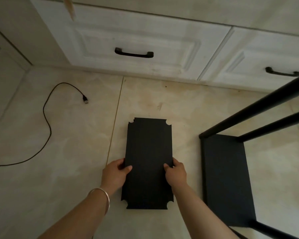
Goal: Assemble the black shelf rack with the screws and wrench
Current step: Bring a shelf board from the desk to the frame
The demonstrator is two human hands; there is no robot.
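Black cable (47, 121) trails on the tiled floor (67, 144) at left, left hand (115, 173) and right hand (176, 172) grip the flat black notched-corner shelf panel (148, 161) mid-floor, fingers curled over its edges, partly built black rack frame (228, 178) standing right.

The board (148, 161) between the hands is plain black. Right of them, the rack (226, 178) is black too. The floor (67, 135) beneath is mottled beige tile.

Beige tiled floor (72, 135) carries everything. Black panel (148, 152) with notched corners lies flat at centre; rack (226, 178) stands to its right, posts rising toward the near right. Black cable (47, 118) snakes at far left, plug end free.
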